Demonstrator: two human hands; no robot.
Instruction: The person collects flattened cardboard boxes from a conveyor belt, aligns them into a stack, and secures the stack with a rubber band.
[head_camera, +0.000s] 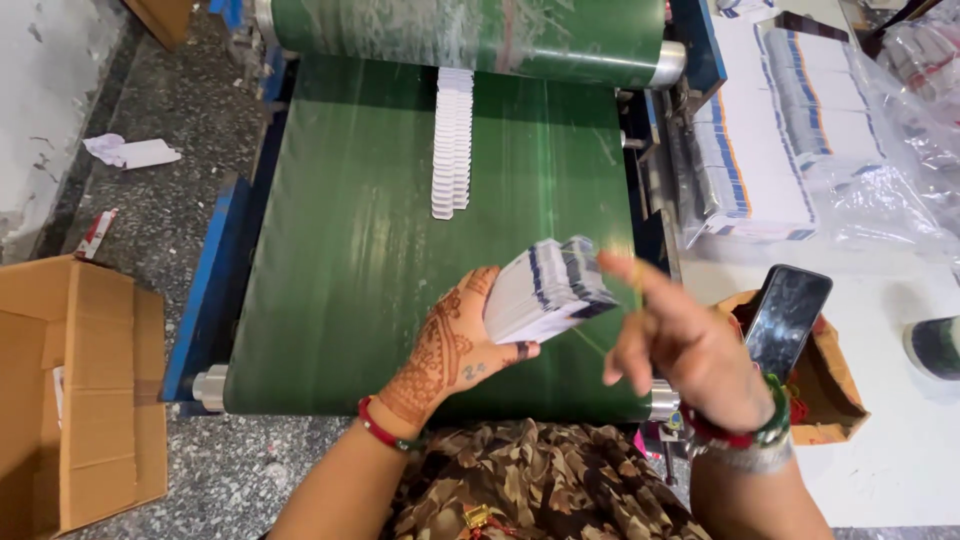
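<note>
I am working at the green conveyor belt (380, 250), which I am using as my landmark. Off its left edge an open cardboard box (70, 390) is sitting on the floor. Over the belt's near end my left hand (450, 350) is gripping a fanned stack of printed cards (545, 290), thumb under, fingers curled behind. Farther up the belt a shingled row of white cards (452, 140) is lying untouched. My right hand (680, 345) is hovering just right of the stack, fingers spread and holding nothing, though it is blurred. I judge I am gathering and squaring cards; next I need the right hand to close on the stack's free edge. Right of the belt, a phone (787, 318) is leaning in a small box.
</note>
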